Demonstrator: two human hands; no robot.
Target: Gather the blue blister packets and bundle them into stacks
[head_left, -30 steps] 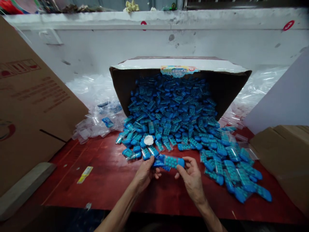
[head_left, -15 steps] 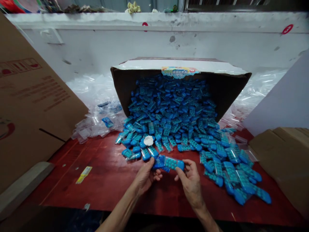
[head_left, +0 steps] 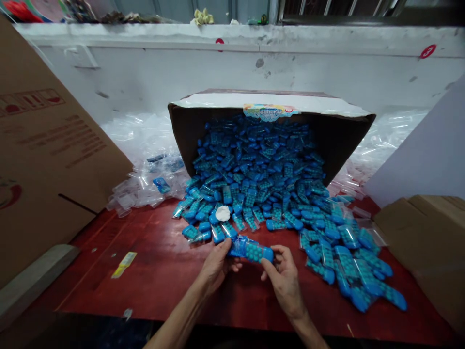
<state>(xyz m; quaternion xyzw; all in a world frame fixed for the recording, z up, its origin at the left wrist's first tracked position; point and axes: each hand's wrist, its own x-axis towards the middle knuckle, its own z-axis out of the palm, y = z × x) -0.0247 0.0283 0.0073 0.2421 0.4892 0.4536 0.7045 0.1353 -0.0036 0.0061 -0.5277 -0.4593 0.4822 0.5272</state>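
Red and worn, the table (head_left: 156, 286) spreads across the near part of the scene. Over its near middle, the left hand (head_left: 218, 264) pinches a crinkled blue wrapper (head_left: 237, 246) between thumb and fingers. The right hand (head_left: 285, 278) grips the blue end of a small clear-and-blue case (head_left: 255, 252), its thumb on the near side and its fingers bent behind. This case, filled with rows of turquoise beads, sits between the two hands, its left end meeting the wrapper; how far one overlaps the other I cannot tell.

To the left on the table lies a yellow and white slip (head_left: 124, 265), with a grey bar (head_left: 36, 286) farther left, beside a tall printed carton (head_left: 47, 169). A smaller brown box (head_left: 423, 252) stands at the right edge.

Just beyond the hands, many similar cases (head_left: 250, 191) form a heap that trails off to the right, with a crumpled white lump (head_left: 223, 213) on its near left part. The heap reaches back into an open box (head_left: 308, 103) tipped on its side, a bright label (head_left: 271, 111) at its upper edge. Clear plastic pieces (head_left: 140, 138) are piled on both sides of it. Farthest off, a stained white wall (head_left: 145, 77) carries a ledge with a pale yellow bundle (head_left: 203, 17) on top.
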